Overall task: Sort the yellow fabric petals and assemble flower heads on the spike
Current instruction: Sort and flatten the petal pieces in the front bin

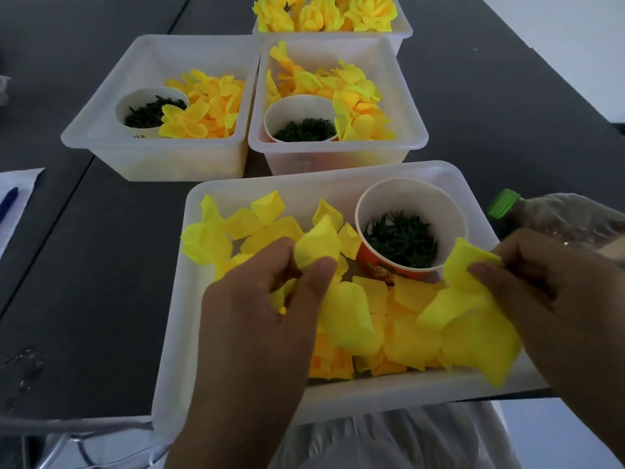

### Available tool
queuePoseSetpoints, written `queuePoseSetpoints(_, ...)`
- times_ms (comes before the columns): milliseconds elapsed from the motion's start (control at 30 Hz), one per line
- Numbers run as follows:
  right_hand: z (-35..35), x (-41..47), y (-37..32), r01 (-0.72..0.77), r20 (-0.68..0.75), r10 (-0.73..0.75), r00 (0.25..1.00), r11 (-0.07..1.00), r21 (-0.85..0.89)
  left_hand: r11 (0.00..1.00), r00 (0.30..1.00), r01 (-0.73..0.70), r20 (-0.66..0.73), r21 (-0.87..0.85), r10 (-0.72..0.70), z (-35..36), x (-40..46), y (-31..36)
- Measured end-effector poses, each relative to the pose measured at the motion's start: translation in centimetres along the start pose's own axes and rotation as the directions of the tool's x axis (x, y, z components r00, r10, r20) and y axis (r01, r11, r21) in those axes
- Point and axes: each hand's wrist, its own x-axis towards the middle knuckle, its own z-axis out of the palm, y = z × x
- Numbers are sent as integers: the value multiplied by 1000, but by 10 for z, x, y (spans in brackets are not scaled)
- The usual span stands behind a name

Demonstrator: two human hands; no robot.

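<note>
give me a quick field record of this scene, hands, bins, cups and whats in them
left hand: pinches a yellow fabric petal over the near bin
right hand: pinches another yellow petal
near bin: translucent white plastic, holds loose yellow petals and an orange paper cup of dark green pieces
middle bins: two, each with petals and a white cup of green pieces
far bin: finished yellow flower heads
bottle with green cap: lies right of the near bin
table: dark
</note>
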Motion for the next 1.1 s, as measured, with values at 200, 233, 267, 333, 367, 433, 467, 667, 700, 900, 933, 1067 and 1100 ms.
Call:
queuePoseSetpoints(200,-2,16,-11,291,154,-262,953,933,-211,956,996,-89,21,281,87,-5,27,7)
queuePoseSetpoints(233,-4,19,-10,322,196,-281,939,920,-223,938,996,-85,54,337,71,-8,32,6)
queuePoseSetpoints(267,-4,23,-7,363,230,-310,922,900,-241,921,995,-72,89,383,40,-11,37,4)
queuePoseSetpoints(333,-4,29,-7,440,309,-354,883,853,-281,907,988,-37,153,420,-30,-14,46,1)
queuePoseSetpoints(367,-4,32,-8,471,364,-358,860,831,-295,901,980,-21,189,432,-68,-14,49,-1)
queuePoseSetpoints(433,-2,34,-12,535,466,-363,807,784,-315,885,951,2,273,466,-146,-18,54,-6)
queuePoseSetpoints(467,-1,35,-14,560,508,-362,781,766,-316,882,936,8,307,471,-173,-21,54,-7)
queuePoseSetpoints(667,-6,41,-38,604,398,-459,795,659,-448,933,983,-46,180,356,-20,-50,45,-16)
queuePoseSetpoints(700,-5,41,-47,613,390,-475,789,660,-435,945,988,-82,153,317,34,-54,43,-16)
queuePoseSetpoints(900,31,35,-89,725,709,-416,570,660,-195,938,911,-217,400,271,95,-70,15,-23)
queuePoseSetpoints(933,42,33,-90,715,814,-296,500,672,-194,933,882,-223,465,284,69,-70,10,-25)
queuePoseSetpoints(1067,76,29,-78,715,843,-171,510,628,-306,851,763,-296,643,434,-63,-60,-6,-30)
queuePoseSetpoints(1100,80,31,-73,729,804,-239,545,610,-313,821,750,-328,658,467,-74,-57,-8,-31)
